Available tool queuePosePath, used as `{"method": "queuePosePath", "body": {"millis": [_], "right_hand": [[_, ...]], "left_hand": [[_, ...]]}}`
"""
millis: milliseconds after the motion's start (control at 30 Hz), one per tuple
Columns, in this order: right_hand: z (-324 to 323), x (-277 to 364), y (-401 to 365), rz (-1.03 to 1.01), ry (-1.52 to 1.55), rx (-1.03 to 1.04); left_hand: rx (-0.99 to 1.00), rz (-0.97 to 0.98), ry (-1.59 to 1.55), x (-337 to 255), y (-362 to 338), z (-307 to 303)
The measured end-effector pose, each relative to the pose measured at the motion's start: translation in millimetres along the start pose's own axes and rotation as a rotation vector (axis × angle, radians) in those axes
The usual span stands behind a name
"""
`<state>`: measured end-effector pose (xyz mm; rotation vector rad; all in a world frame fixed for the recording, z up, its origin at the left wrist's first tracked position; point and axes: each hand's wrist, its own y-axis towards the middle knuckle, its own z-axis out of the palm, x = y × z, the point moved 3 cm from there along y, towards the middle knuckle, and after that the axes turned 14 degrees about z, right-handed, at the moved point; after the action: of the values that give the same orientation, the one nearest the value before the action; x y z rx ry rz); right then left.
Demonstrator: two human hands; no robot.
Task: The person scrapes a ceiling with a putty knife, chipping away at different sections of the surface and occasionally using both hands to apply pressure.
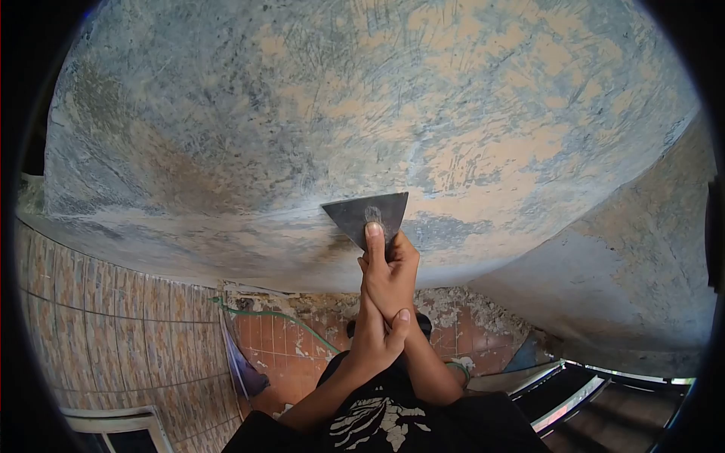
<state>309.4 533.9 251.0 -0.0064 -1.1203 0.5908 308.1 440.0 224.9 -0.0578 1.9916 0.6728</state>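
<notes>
My right hand (394, 281) grips a putty knife (385, 211), its thumb pressed on the flat of the wide dark metal blade. The handle is hidden inside the fingers. The blade's straight edge lies against or very close to the wall (483, 143), which shows patches of peach paint among scraped grey-blue areas. Wrapped around the right wrist from the left is my left hand (371, 343), its thumb lying across that wrist.
Flakes of paint litter the red tiled floor (264, 340) along the wall's foot. A green hose (302, 323) crosses it. Stone-patterned tiles (113, 325) are at left, beside a purple cloth-like item (253, 377). A dark framed structure (589, 400) is at lower right.
</notes>
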Motion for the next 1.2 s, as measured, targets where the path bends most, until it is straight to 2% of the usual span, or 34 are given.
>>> {"method": "queuePosePath", "body": {"millis": [67, 167, 333, 433, 500, 567, 667, 800, 933, 1033, 1100, 1133, 1200], "right_hand": [[1.4, -0.5, 2.4, -0.029, 0.013, 0.009], [0.9, -6.7, 3.0, -0.028, 0.038, 0.008], [-0.4, -1.9, -2.5, -0.014, 0.01, -0.006], [3.5, -3.3, 5.6, -0.023, 0.053, 0.02], [1.5, -4.4, 3.1, -0.051, -0.048, -0.038], [1.8, -1.7, -3.1, -0.027, -0.018, -0.027], [4.0, 6.1, -2.0, 0.012, 0.023, -0.005], [4.1, 1.7, -3.9, -0.017, 0.005, -0.008], [4.1, -0.4, 1.8, -0.009, 0.051, 0.01], [4.3, 8.4, -4.8, -0.001, 0.051, 0.024], [5.0, 5.1, 0.6, -0.054, 0.014, 0.016], [5.8, 1.9, 0.6, -0.001, 0.027, 0.015], [5.1, 3.5, 3.1, -0.02, -0.017, -0.002]], "left_hand": [[0.053, -0.128, -0.019, 2.0, 2.1, -2.5], [0.002, 0.007, 0.027, 6.7, 1.8, 0.4], [0.019, -0.06, -0.002, -1.9, 0.8, -2.1], [-0.002, 0.041, 0.073, 1.6, 10.2, -2.9], [0.013, -0.046, -0.006, 1.4, 4.9, -2.8], [0.013, -0.087, -0.017, 1.4, -0.2, -1.6], [0.006, 0.021, 0.033, -2.2, 7.0, -2.9], [0.02, -0.059, 0.016, -2.4, 0.4, -3.7], [0.0, 0.003, 0.019, 4.6, 4.7, -1.9], [0.021, -0.097, -0.037, -4.0, 1.2, -4.2], [0.022, 0.002, 0.059, 2.1, 6.3, -3.4], [0.018, 0.085, 0.118, 1.3, 9.2, -4.6], [0.012, 0.042, 0.065, 0.6, 10.5, -4.2]]}}
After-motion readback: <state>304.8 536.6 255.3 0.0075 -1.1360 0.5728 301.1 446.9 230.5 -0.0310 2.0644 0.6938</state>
